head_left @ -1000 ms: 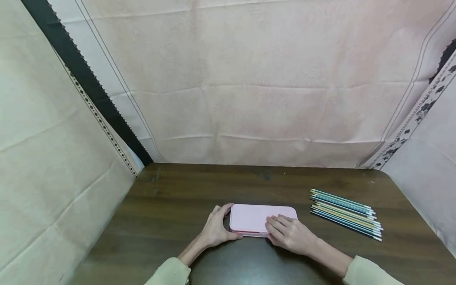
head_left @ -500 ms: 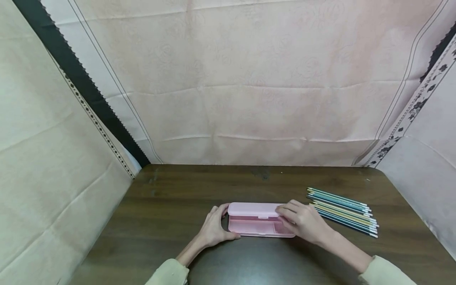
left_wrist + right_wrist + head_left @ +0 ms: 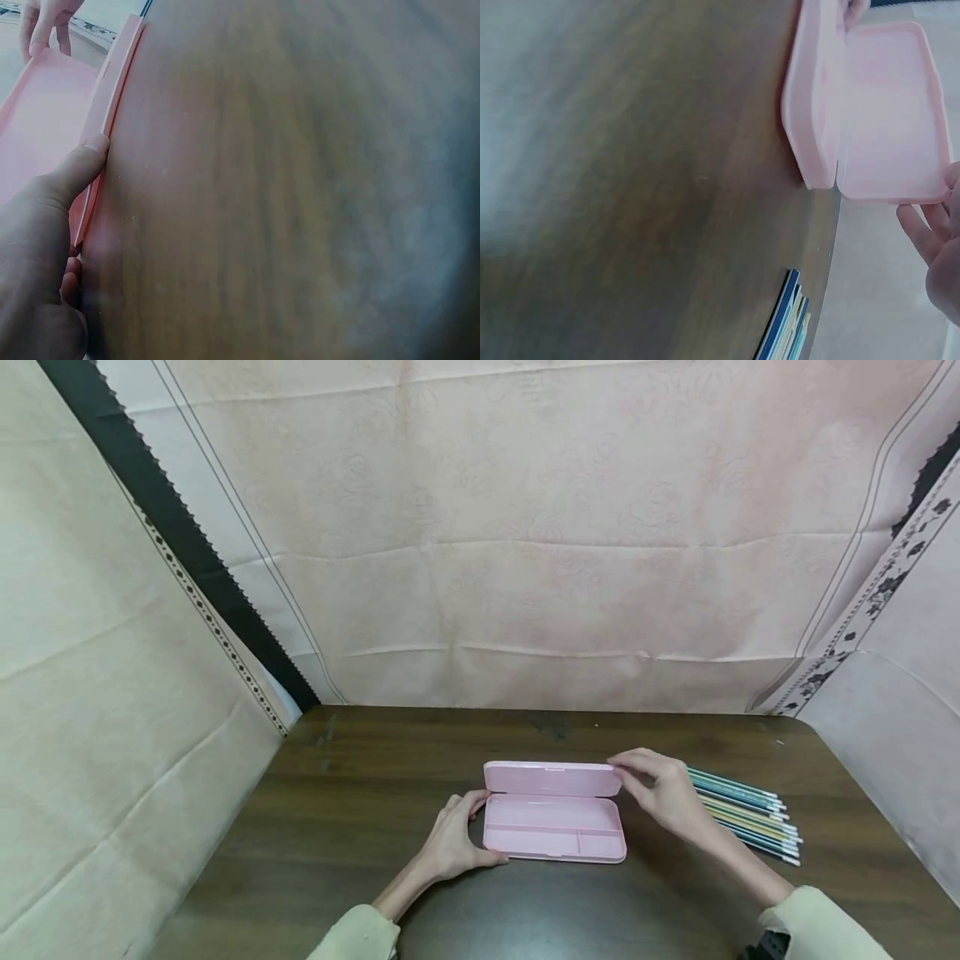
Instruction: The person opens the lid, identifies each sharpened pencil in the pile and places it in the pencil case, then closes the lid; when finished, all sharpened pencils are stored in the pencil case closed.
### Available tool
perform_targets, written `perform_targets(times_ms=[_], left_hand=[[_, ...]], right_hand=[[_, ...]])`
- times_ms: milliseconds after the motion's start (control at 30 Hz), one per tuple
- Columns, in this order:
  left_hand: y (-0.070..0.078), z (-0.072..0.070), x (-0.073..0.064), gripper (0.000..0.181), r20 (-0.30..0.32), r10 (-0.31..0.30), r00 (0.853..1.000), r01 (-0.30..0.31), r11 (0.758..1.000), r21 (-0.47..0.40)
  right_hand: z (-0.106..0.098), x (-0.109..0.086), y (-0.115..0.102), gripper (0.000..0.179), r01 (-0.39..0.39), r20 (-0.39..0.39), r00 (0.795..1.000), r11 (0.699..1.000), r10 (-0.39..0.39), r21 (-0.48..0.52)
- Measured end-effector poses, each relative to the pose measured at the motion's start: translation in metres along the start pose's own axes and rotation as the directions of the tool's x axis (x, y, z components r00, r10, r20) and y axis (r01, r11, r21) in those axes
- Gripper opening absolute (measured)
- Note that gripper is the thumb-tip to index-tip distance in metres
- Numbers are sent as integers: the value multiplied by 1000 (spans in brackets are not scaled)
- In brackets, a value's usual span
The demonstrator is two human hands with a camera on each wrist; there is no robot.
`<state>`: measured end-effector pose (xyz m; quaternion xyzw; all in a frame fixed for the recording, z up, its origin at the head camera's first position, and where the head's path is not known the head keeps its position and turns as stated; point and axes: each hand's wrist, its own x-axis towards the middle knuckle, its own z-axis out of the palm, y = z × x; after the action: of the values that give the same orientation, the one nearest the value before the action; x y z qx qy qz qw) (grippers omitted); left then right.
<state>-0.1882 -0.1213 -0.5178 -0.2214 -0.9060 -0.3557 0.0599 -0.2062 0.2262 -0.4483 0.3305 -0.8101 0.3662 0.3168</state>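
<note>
Pink case [image 3: 553, 814] on brown table [image 3: 375, 768], pale cloth [image 3: 525, 568] behind.

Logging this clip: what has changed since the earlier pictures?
The right hand has swung the pink lid up and back, opening the case; it holds the lid's right end. The left hand still grips the case's left end; the pencils stay put.

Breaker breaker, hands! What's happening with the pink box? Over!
Left hand grips pink box by its left end. Right hand pinches raised lid. Box open. Pencils to its right; nothing seen blocking the lid.
</note>
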Motion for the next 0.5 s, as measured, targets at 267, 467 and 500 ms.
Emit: perform_targets(times_ms=[267,467,500], left_hand=[[-1,-1,-1,90,-2,8,1000,-8,1000,-1],[-1,1,-1,90,11,0,1000,0,1000,8],[-1,0,-1,90,10,2,1000,-2,1000,5]], right_hand=[[0,6,14,19,-283,26,959,957,282,60],[2,7,23,16,-407,94,913,884,396,230],[2,7,25,17,-428,111,904,865,414,260]])
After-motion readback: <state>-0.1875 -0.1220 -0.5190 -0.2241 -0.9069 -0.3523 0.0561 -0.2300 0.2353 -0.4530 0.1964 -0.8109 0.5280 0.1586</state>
